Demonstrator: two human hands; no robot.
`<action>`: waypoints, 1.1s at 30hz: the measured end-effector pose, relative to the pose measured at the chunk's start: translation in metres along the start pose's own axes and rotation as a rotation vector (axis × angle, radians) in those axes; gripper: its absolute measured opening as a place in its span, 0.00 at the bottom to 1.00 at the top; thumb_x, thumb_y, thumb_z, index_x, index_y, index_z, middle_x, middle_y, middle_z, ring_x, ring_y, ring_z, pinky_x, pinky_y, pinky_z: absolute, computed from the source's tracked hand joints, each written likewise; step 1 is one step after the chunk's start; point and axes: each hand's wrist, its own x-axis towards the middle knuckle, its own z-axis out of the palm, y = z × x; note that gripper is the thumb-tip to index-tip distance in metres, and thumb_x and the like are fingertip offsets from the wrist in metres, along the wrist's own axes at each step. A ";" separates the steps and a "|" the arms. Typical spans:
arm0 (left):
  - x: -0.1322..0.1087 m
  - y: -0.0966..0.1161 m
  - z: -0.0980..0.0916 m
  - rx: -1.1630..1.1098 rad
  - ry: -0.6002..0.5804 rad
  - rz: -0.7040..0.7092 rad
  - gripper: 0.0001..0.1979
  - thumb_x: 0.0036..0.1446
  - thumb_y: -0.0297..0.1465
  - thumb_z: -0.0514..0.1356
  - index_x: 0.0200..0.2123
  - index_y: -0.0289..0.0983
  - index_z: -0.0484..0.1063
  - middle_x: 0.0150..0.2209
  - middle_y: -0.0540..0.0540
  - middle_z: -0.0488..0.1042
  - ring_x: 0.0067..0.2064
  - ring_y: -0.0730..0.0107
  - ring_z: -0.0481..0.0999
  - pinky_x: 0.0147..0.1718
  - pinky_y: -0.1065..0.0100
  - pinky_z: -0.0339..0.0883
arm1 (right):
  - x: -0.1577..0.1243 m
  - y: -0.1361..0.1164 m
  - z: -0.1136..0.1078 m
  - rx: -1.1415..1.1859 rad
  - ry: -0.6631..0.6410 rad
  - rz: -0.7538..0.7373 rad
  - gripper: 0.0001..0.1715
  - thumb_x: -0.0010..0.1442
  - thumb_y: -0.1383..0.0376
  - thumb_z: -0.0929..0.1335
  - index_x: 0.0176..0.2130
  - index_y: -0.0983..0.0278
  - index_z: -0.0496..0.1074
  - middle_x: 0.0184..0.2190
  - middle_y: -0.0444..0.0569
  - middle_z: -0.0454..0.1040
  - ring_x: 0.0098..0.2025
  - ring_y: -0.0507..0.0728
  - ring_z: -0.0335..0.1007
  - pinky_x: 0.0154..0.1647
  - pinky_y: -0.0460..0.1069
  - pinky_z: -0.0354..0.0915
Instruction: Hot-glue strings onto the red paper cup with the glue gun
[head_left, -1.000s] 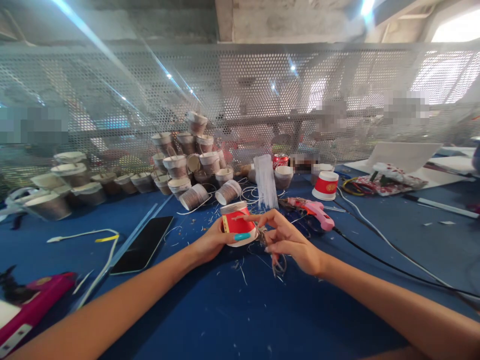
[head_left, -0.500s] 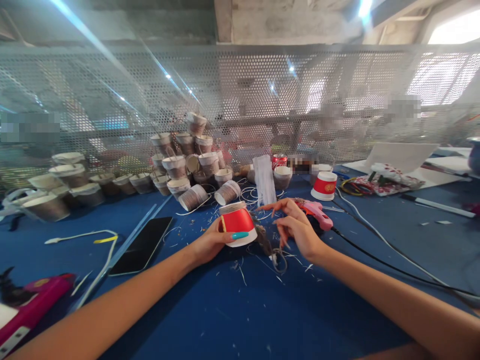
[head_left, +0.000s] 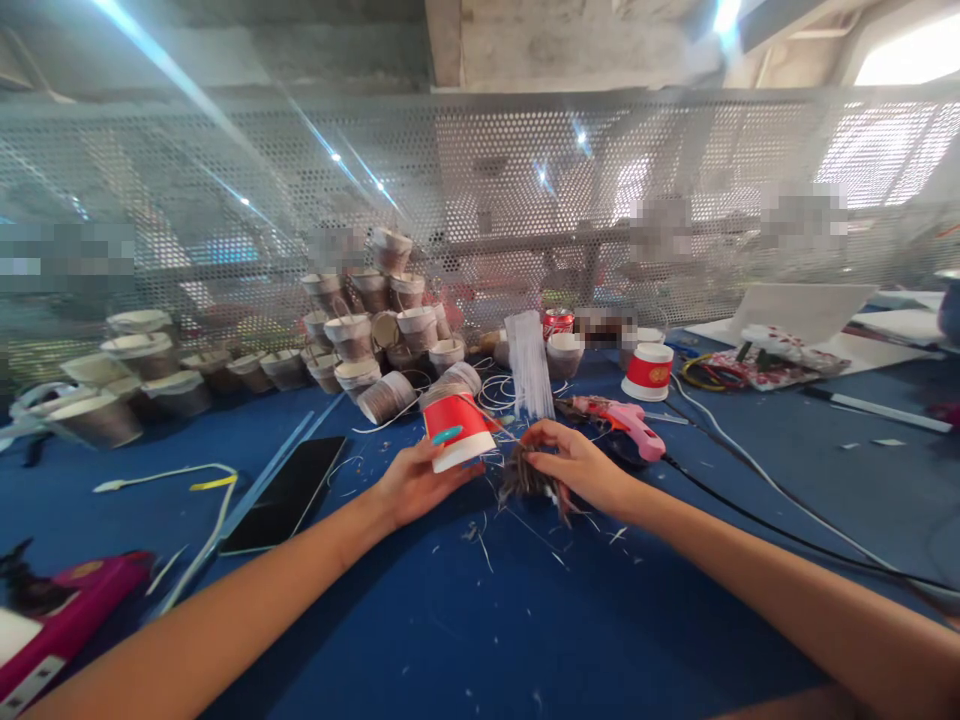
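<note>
My left hand (head_left: 409, 487) is closed round a red and white paper cup (head_left: 459, 425), which is tilted with its wide white rim facing down to the right. Thumb pressed on the red side, the other fingers go under the rim. To the right of the cup, my right hand (head_left: 581, 465) pinches a tangled bundle of grey-brown cord (head_left: 521, 480). A thin strand seems to run between the cup and the bundle. Just beyond that hand lies a pink glue gun (head_left: 626, 420). Further right, another red and white paper cup (head_left: 649, 372) stands upside down.
Cord-wrapped cups (head_left: 350, 338) are stacked at the back, with more cups (head_left: 142, 350) at the left. A black phone (head_left: 289, 495) lies beside my left forearm. White glue sticks (head_left: 529, 365) stand out behind my hands. A cable (head_left: 750, 510) crosses the right side.
My left hand has moved slightly left and up, tipping the cup. My right hand has come down and left, its loose fingers closing on the cord bundle, which has shifted and bunched up.
</note>
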 end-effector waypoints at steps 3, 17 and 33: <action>0.002 0.008 0.001 -0.128 -0.010 -0.001 0.28 0.39 0.34 0.67 0.45 0.34 0.67 0.47 0.42 0.73 0.45 0.58 0.72 0.43 0.59 0.65 | 0.002 -0.003 -0.006 -0.007 0.028 0.085 0.09 0.56 0.62 0.62 0.39 0.61 0.64 0.23 0.38 0.63 0.11 0.44 0.53 0.09 0.43 0.55; -0.002 0.075 0.027 -0.345 -0.054 0.346 0.26 0.41 0.39 0.65 0.45 0.40 0.65 0.39 0.47 0.74 0.40 0.64 0.71 0.37 0.64 0.67 | 0.008 0.011 -0.032 -0.878 0.339 -0.186 0.18 0.53 0.68 0.63 0.45 0.64 0.70 0.42 0.54 0.70 0.42 0.58 0.69 0.44 0.53 0.63; 0.002 0.017 -0.015 -0.105 -0.062 -0.031 0.28 0.41 0.29 0.65 0.49 0.31 0.65 0.47 0.41 0.74 0.49 0.59 0.72 0.48 0.58 0.63 | -0.005 -0.027 -0.070 -0.840 0.487 0.066 0.11 0.51 0.63 0.60 0.22 0.63 0.66 0.21 0.49 0.68 0.29 0.57 0.66 0.29 0.49 0.57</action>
